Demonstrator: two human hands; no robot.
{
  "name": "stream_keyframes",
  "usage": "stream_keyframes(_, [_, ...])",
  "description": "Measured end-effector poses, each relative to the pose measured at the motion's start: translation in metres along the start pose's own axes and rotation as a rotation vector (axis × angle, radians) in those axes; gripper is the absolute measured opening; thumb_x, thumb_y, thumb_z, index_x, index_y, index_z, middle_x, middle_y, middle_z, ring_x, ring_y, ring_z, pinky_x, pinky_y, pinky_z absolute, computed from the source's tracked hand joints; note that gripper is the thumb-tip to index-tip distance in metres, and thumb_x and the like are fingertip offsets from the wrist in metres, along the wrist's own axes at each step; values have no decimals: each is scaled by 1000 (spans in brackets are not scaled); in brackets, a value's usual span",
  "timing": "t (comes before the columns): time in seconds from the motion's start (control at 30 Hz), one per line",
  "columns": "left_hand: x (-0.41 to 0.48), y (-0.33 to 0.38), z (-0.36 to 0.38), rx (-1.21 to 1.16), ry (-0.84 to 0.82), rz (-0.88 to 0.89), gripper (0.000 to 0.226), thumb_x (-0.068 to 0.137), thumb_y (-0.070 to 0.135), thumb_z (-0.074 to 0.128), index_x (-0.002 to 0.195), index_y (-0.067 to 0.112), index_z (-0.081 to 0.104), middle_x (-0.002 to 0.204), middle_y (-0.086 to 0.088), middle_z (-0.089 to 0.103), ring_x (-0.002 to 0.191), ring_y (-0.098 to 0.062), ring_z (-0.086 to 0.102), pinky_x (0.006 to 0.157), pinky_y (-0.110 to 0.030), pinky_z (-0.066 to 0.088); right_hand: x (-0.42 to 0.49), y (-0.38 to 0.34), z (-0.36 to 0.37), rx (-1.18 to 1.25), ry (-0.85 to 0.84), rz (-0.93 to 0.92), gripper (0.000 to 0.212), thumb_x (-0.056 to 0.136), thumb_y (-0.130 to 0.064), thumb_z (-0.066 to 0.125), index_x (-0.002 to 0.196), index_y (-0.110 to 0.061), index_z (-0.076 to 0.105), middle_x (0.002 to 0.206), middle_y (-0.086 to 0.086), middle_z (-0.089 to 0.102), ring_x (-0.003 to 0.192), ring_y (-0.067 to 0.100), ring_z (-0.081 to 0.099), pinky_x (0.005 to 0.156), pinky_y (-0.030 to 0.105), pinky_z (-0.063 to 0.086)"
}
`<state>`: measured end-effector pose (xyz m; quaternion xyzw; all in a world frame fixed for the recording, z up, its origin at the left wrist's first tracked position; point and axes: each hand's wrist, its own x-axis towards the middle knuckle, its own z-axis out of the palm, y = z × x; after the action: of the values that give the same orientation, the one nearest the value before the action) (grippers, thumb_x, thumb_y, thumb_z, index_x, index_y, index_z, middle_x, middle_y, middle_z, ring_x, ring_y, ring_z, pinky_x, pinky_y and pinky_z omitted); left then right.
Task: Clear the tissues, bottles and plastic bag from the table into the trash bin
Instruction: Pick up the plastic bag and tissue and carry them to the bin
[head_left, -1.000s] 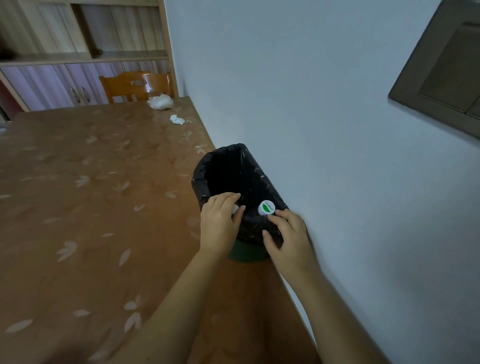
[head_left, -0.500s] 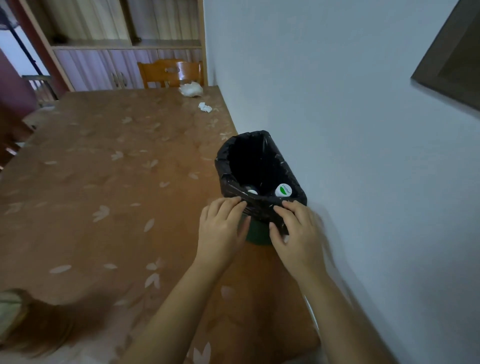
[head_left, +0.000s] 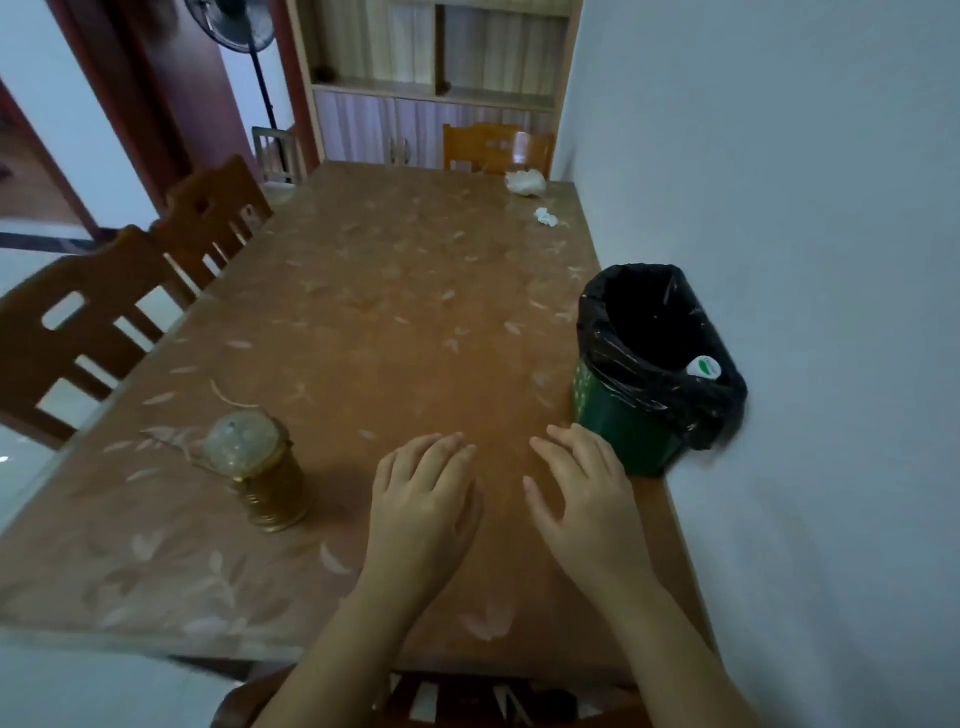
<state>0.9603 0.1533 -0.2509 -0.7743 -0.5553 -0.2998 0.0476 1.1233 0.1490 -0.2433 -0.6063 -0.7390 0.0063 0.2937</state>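
A green trash bin (head_left: 618, 431) lined with a black bag (head_left: 654, 364) stands on the brown table (head_left: 363, 322), against the wall on the right. Inside it shows the white cap of a bottle (head_left: 704, 367). My left hand (head_left: 423, 504) and my right hand (head_left: 587, 493) hover palm down over the table near me, fingers spread, holding nothing. The right hand's fingertips are just left of the bin's base. At the table's far right end lie a crumpled white plastic bag (head_left: 526, 182) and a small crumpled tissue (head_left: 545, 216).
A gold-based ornament with a glass globe (head_left: 254, 467) stands on the table left of my hands. Wooden chairs (head_left: 104, 322) line the left side, another (head_left: 493, 148) stands at the far end, and one (head_left: 467, 696) is below me. A cabinet is behind.
Both hands have let go of the bin's black liner and drawn back over the table. The bottle cap now sits inside the bin. The view has pulled back and left.
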Motion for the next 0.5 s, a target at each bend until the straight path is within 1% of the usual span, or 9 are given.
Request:
stream_keyframes(0.13, [-52, -36, -47, 53, 24, -90, 30, 80, 21, 50, 102, 8, 67, 106, -8, 69, 98, -29, 63, 81, -41, 48, -21, -66, 14, 37, -57, -89, 36, 83, -23, 63, 117, -14, 57, 121, 8, 59, 120, 27, 46, 98, 42, 39])
stream_keyframes(0.3, [-132, -79, -108, 92, 102, -236, 30, 79, 20, 51, 99, 7, 69, 105, -10, 70, 99, -31, 62, 83, -44, 49, -59, -159, 32, 111, -120, -177, 35, 82, -21, 63, 115, -14, 59, 121, 9, 58, 121, 27, 45, 96, 46, 42])
stream_keyframes(0.4, [-183, -106, -143, 150, 172, -306, 27, 79, 19, 55, 99, 8, 69, 103, -8, 71, 97, -29, 63, 82, -39, 46, -84, -218, 48, 159, -134, -255, 35, 80, -19, 65, 114, -13, 59, 119, 9, 59, 119, 29, 47, 95, 47, 41])
stream_keyframes(0.5, [-234, -131, -177, 204, 217, -398, 27, 80, 22, 52, 97, 9, 69, 102, -6, 71, 95, -28, 63, 82, -36, 41, -110, -278, 68, 226, -198, -332, 35, 79, -17, 67, 113, -11, 60, 118, 11, 60, 118, 30, 48, 95, 48, 41])
